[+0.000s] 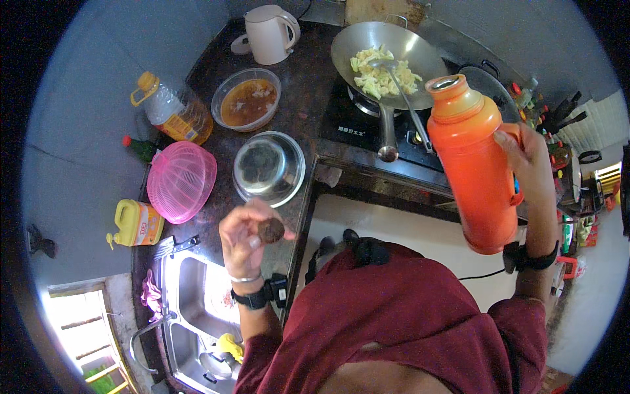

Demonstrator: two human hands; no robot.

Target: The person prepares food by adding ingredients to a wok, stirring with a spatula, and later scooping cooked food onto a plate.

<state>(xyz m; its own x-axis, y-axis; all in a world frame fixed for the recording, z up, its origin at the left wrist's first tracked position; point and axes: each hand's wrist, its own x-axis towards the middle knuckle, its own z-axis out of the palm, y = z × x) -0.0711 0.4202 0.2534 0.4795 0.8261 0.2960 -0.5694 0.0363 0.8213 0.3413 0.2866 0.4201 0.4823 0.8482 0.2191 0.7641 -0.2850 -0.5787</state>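
My right hand [529, 152] grips the handle of an orange thermos flask [472, 167], which tilts slightly left in front of the stove. The flask's mouth is uncovered and shows a silvery rim. Between the fingers of my left hand [246, 236] is a round brown stopper [271, 230], held over the counter edge. Beyond the flask, a steel wok [428, 64] on the burner holds chopped pale green cauliflower [379, 74]. A metal spatula [411, 106] rests in the wok with its handle leaning over the near rim.
On the dark counter [305, 93] stand an upturned bowl [268, 167], a bowl of brown liquid [246, 106], a white kettle [268, 37], a pink strainer basket [182, 182] and an oil bottle [174, 108]. A double steel sink [197, 290] lies at left. Bottles and knives crowd the right.
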